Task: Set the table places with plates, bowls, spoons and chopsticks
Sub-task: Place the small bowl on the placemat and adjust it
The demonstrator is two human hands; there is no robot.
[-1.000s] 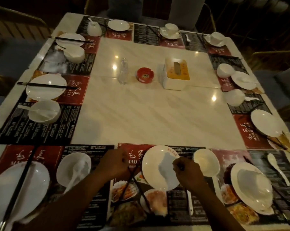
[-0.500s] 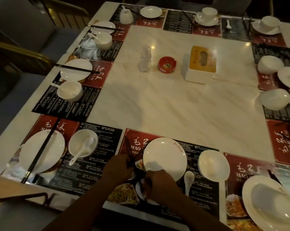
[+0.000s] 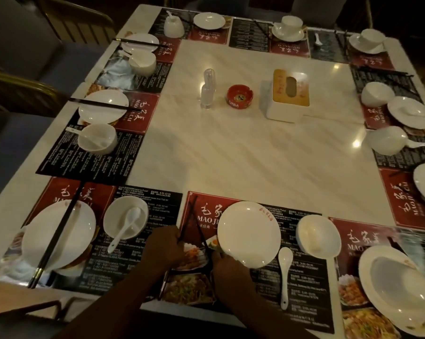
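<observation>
Looking down on a marble table [image 3: 255, 155] laid with white crockery all round. At the near edge, gripping dark chopsticks [image 3: 191, 209] in the left hand [image 3: 165, 245], fingers curled round them, held crossed in a narrow V over a red mat [image 3: 206, 199], just left of a plate [image 3: 249, 234]. Resting the right hand [image 3: 227, 270] at the plate's near-left rim, fingers curled beside the sticks' near ends; cannot tell whether holding anything. Right of the plate, a bowl [image 3: 317, 234]; between the two and nearer, a spoon [image 3: 284, 272] lying flat.
</observation>
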